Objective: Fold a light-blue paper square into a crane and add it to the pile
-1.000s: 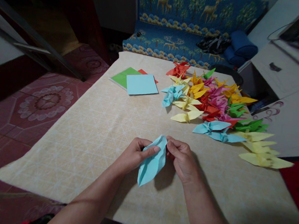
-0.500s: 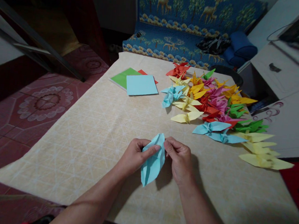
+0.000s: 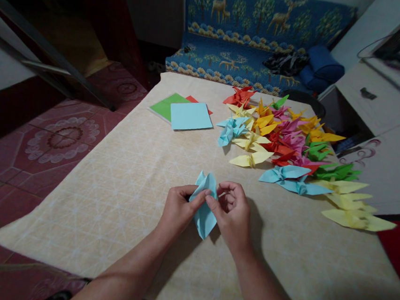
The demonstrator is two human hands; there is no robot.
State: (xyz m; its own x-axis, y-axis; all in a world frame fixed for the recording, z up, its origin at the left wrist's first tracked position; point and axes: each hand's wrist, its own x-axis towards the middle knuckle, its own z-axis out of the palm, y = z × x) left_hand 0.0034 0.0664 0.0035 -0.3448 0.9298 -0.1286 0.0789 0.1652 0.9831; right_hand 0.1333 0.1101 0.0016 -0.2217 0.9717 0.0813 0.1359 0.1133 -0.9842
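Note:
Above the near middle of the table I hold a partly folded sheet of light blue origami paper (image 3: 206, 221), a narrow pointed shape with raised edges. My left hand (image 3: 182, 207) is closed on its left side, thumb on top and fingers beneath. The thumb of my right hand (image 3: 232, 212) presses on the paper's upper right part, near my left thumb. The right hand's other fingers curl at the right edge, partly hidden. Many folded paper cranes (image 3: 285, 141) in red, yellow, orange, pink, green and blue lie to the right on the table.
Flat square sheets lie at the back left: a light blue one (image 3: 192, 117) on top, a green one (image 3: 169, 105) and a red one under it. A patterned cloth (image 3: 85, 205) covers the table. Behind stands a blue sofa (image 3: 231, 44); a white cabinet (image 3: 383, 120) is at the right.
The folded blue paper has turned more upright, and its top has changed to two points. My right hand has moved slightly left, its thumb now on the paper.

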